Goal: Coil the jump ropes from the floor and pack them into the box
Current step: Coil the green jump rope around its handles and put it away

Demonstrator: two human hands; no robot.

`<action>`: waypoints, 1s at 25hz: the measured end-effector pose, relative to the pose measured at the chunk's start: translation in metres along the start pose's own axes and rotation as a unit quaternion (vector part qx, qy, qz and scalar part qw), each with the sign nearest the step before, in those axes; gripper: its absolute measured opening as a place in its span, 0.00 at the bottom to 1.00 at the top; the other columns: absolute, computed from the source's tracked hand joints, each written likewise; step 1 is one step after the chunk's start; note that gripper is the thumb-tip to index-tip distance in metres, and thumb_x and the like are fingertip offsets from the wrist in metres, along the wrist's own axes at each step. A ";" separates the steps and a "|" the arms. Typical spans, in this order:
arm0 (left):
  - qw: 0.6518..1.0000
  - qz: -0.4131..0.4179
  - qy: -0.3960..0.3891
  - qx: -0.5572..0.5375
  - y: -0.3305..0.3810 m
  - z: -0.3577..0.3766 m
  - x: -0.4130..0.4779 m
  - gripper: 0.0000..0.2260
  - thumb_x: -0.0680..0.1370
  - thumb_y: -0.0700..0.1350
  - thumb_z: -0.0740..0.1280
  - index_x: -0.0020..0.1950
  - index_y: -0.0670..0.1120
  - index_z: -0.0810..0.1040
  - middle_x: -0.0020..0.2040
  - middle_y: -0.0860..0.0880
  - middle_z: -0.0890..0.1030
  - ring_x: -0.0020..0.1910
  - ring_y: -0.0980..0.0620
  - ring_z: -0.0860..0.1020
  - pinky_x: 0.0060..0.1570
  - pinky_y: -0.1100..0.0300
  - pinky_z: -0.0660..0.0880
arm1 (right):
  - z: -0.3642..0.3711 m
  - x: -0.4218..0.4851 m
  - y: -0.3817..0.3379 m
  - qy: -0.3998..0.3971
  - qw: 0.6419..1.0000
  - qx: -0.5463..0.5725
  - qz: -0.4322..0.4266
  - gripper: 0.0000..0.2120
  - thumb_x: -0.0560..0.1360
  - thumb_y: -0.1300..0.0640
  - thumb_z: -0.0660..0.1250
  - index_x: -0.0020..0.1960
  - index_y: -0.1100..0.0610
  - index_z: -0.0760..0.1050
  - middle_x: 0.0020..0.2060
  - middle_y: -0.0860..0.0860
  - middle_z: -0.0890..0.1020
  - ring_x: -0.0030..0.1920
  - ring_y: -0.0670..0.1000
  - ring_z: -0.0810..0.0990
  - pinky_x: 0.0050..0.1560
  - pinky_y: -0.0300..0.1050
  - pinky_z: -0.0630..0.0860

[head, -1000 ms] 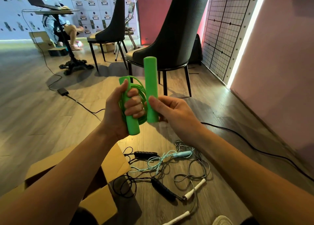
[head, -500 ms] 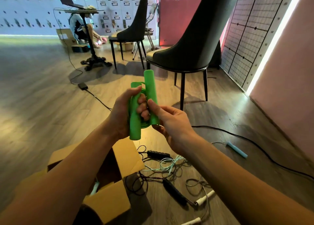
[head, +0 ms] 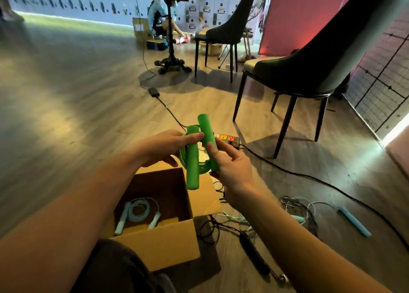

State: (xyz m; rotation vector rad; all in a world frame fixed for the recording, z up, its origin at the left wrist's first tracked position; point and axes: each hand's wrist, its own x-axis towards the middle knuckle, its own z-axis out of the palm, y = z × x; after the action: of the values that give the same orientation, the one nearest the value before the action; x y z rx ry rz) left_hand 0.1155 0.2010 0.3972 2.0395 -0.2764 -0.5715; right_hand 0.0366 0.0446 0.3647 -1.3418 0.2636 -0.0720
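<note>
i see the left hand (head: 163,146) wrapped round the coiled green jump rope (head: 192,160), fingers across one foam handle with the loops bunched under the palm. right hand (head: 232,166) pinches the second green handle, thumb low, index and middle fingers lying along it. both handles near upright, side by side and just apart, held in the air above the far flap of the open cardboard box (head: 155,247). inside the box lies a pale jump rope (head: 139,211), already coiled. on the floor (head: 88,93) right of the box: a tangle of cords (head: 296,208), a black handle (head: 254,253), a light blue handle (head: 354,223). power strip (head: 228,137) behind the hands, dark chair (head: 309,67) beyond.
</note>
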 end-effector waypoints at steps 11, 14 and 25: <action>0.965 -0.130 0.202 -0.104 -0.269 -0.006 0.058 0.25 0.67 0.60 0.76 0.60 0.49 0.81 0.50 0.48 0.85 0.48 0.52 0.84 0.37 0.59 0.80 | 0.083 0.100 0.218 -0.097 0.962 -0.180 0.183 0.20 0.81 0.64 0.63 0.71 0.51 0.70 0.60 0.56 0.80 0.54 0.53 0.82 0.46 0.45 0.82; 0.962 -0.162 0.178 -0.131 -0.331 0.003 0.090 0.23 0.69 0.54 0.77 0.61 0.49 0.80 0.47 0.47 0.86 0.47 0.51 0.84 0.46 0.53 0.81 | 0.093 0.134 0.277 -0.077 0.946 -0.242 0.202 0.22 0.80 0.62 0.64 0.72 0.51 0.69 0.64 0.55 0.78 0.59 0.54 0.80 0.58 0.53 0.80; 0.953 -0.235 0.185 -0.055 -0.432 0.046 0.192 0.26 0.65 0.58 0.80 0.57 0.47 0.81 0.45 0.47 0.85 0.44 0.48 0.84 0.47 0.47 0.82 | 0.090 0.205 0.367 -0.006 0.870 -0.428 0.244 0.20 0.80 0.61 0.61 0.71 0.53 0.69 0.62 0.56 0.79 0.63 0.59 0.76 0.57 0.46 0.73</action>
State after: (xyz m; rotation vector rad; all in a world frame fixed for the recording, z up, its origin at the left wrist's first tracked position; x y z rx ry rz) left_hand 0.2424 0.3067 -0.0483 2.0597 0.4668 -0.4616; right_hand 0.2191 0.1735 -0.0025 -2.1117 0.6707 0.5417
